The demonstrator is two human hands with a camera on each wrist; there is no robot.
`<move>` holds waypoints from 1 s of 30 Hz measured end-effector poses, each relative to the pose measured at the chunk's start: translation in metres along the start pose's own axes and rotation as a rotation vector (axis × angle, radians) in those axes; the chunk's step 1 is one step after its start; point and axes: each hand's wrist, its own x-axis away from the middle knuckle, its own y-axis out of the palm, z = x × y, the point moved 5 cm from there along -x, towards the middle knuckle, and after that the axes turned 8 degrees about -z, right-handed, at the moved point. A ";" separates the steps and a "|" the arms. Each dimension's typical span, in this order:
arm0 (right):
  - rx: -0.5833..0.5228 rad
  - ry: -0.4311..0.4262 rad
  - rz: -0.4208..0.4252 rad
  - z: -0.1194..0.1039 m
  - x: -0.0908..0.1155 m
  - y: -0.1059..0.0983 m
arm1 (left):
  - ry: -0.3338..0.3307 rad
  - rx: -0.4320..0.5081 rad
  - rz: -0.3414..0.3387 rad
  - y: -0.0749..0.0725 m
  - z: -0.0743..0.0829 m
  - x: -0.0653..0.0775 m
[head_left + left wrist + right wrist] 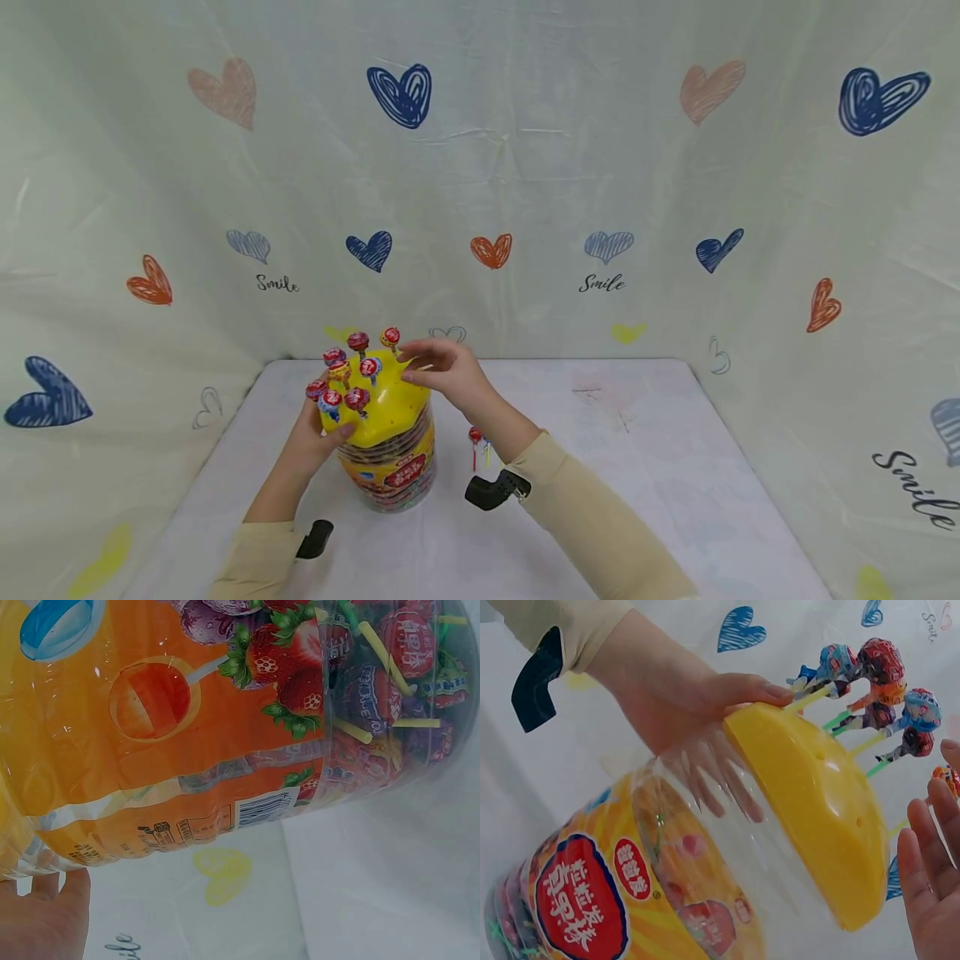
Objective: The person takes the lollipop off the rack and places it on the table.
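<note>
Your left hand (317,433) grips the jar (388,485) at its yellow lid (386,412), left of the counter's (600,475) centre. Wrapped lollipops (357,400) stand in the lid on coloured sticks. Your right hand (444,371) has its fingers loosely parted beside the rightmost of these. Further right, loose lollipops (475,435) lie on the pale counter. Behind, a creased sheet (517,175) carries printed hearts. The jar is clear, rounded plastic with an orange label (75,772); the lid is glossy and domed
</note>
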 end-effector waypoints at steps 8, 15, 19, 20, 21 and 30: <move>-0.067 -0.002 -0.060 -0.005 -0.006 0.019 | 0.028 0.001 -0.003 0.000 -0.001 -0.001; -0.079 0.028 -0.057 -0.009 -0.007 0.027 | 0.045 0.018 -0.009 0.000 -0.002 -0.003; -0.074 0.045 -0.054 -0.011 -0.008 0.030 | 0.045 0.034 -0.016 0.000 -0.002 -0.003; -0.073 0.048 -0.052 -0.011 -0.009 0.030 | 0.045 0.036 -0.018 0.000 -0.002 -0.003; -0.075 0.052 -0.049 -0.011 -0.009 0.030 | 0.046 0.037 -0.020 0.000 -0.002 -0.003; -0.092 0.071 -0.021 -0.012 -0.009 0.032 | 0.033 0.030 -0.019 0.000 0.000 -0.001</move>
